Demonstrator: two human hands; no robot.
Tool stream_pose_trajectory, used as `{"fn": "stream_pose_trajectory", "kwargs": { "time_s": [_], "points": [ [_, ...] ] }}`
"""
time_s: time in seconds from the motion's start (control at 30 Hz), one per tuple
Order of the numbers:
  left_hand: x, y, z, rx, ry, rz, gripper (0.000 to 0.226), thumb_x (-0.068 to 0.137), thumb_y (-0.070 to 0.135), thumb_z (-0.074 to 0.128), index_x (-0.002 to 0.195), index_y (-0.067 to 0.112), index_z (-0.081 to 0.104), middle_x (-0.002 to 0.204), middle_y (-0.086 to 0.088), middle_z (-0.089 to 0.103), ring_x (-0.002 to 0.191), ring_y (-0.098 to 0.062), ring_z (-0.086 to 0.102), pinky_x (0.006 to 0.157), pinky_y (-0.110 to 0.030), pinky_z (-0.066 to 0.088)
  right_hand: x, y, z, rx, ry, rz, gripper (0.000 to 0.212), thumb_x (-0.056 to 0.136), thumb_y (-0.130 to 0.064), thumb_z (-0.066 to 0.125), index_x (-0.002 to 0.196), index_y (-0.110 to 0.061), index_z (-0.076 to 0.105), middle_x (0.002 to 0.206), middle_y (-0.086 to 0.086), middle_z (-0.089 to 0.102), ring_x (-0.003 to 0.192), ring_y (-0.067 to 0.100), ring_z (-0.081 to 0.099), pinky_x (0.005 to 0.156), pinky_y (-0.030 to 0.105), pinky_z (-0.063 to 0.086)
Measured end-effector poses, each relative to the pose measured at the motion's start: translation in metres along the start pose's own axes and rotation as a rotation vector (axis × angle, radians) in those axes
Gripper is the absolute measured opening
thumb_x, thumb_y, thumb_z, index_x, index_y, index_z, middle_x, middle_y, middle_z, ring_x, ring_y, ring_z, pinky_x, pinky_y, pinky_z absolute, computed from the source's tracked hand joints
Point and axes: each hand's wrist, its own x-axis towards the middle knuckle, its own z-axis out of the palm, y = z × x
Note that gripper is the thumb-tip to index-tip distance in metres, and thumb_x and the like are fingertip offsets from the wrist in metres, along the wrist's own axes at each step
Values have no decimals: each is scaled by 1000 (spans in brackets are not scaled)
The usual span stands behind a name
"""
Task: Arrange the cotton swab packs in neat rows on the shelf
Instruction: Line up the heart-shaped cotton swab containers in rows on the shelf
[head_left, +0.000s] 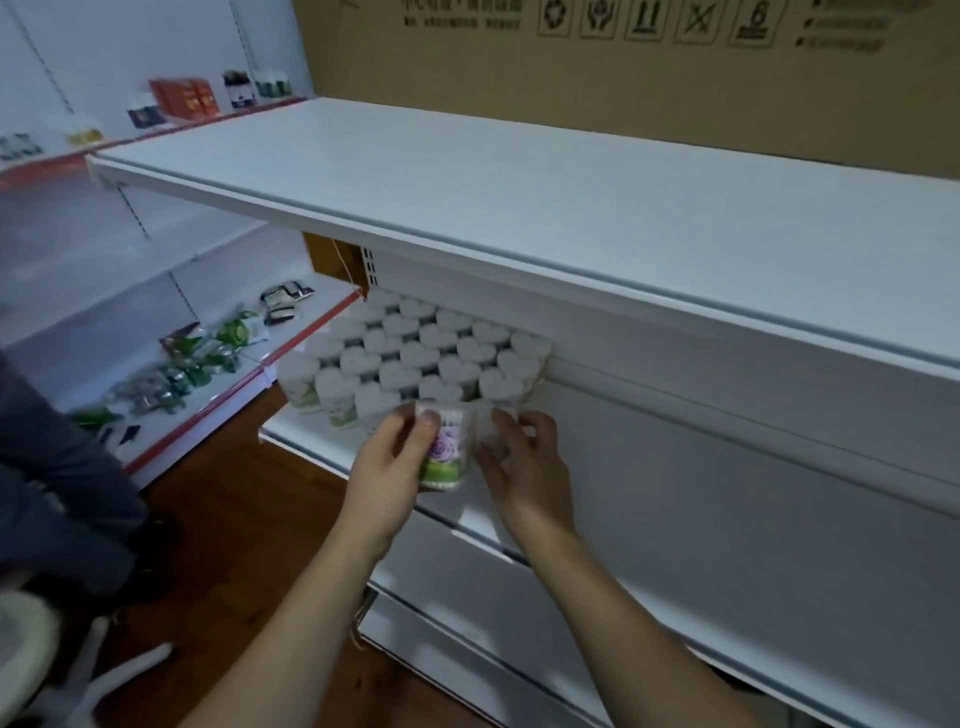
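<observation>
A white, heart-topped plastic cotton swab pack with a pink rose and green label (445, 449) is standing upright, long axis vertical, at the front lip of the white metal shelf (306, 434), just beside the block of like packs (415, 353) that is filling the shelf in staggered rows at its 12 o'clock. The left hand (387, 467) is gripping it, thumb curled across the label face and fingers behind, so that grip is clamped on the pack. A second, clearer-looking pack (488, 428) is sitting touching it at 3 o'clock, and the right hand (519, 457) is curling its fingers round that one. Both hands are lying at 6 o'clock of the block, the left nearer the open slot in the front row, so a short push toward 12 o'clock looks like the likely next step. The lids are looking smooth and matte.
</observation>
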Motion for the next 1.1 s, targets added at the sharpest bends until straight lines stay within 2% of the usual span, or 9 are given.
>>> {"fn": "stream_pose_trajectory", "kwargs": {
  "time_s": [0.2, 0.4, 0.5, 0.63, 0.7, 0.77, 0.83, 1.0, 1.1],
  "points": [
    [37, -2, -18, 14, -115, 60, 32, 96, 52, 59, 105, 24, 71, 102, -2, 75, 101, -21, 71, 93, -50, 55, 6, 0, 26, -196, 90, 32, 42, 92, -40, 67, 130, -24, 59, 134, 6, 47, 97, 23, 62, 72, 32, 53],
    [60, 1, -32, 73, -292, 81, 12, 101, 31, 55, 100, 32, 67, 92, 21, 74, 91, 5, 67, 79, -15, 52, 8, -15, 31, -373, 168, 66, 51, 90, -51, 46, 131, -24, 58, 129, 14, 53, 91, 33, 62, 64, 39, 57],
    [66, -3, -36, 58, -359, 71, 23, 99, 36, 58, 116, 24, 66, 106, 9, 73, 102, -5, 67, 88, -24, 53, -2, -29, 25, -419, 216, 79, 53, 92, -49, 46, 136, -21, 59, 135, 15, 53, 91, 30, 61, 68, 37, 57],
    [70, -5, -34, 78, -435, 82, 31, 96, 46, 60, 115, 22, 64, 102, 5, 70, 98, -7, 66, 82, -17, 50, -9, -65, 0, -86, 364, 167, 43, 97, -41, 46, 134, -25, 59, 131, -2, 54, 99, 7, 60, 80, 27, 53],
    [69, -1, -30, 106, -483, 120, 26, 100, 35, 58, 115, 15, 63, 98, 4, 67, 93, -6, 64, 76, -11, 46, -9, -88, -14, 96, 252, 134, 44, 95, -44, 54, 137, -32, 55, 128, -8, 56, 97, 2, 63, 79, 16, 50],
    [69, 3, -28, 163, -509, 179, 24, 102, 30, 55, 118, 14, 62, 100, 2, 67, 87, 3, 62, 73, -7, 44, -6, -100, -21, 142, 159, 130, 47, 92, -43, 66, 137, -38, 54, 124, -9, 61, 93, 6, 68, 81, 19, 55],
    [71, 8, -29, 244, -557, 235, 31, 104, 37, 51, 126, 18, 61, 111, 1, 68, 92, 4, 62, 77, -12, 48, -4, -101, -21, 99, 187, 148, 46, 89, -39, 73, 132, -38, 58, 122, -10, 61, 90, 7, 69, 80, 28, 59],
    [94, -5, -41, 893, -331, 760, 50, 98, 36, 40, 127, 4, 64, 122, -16, 66, 113, -38, 59, 88, -48, 54, -21, -76, -4, -155, 255, 212, 52, 89, -44, 70, 135, -27, 54, 122, -7, 54, 88, 12, 65, 78, 36, 59],
    [102, -21, -47, 1123, -405, 797, 53, 98, 37, 37, 130, 3, 64, 137, -17, 60, 133, -40, 51, 105, -63, 43, -31, -71, 20, -275, 173, 211, 54, 94, -43, 63, 142, -24, 48, 128, 4, 50, 91, 25, 64, 75, 38, 57]
  ]
}}
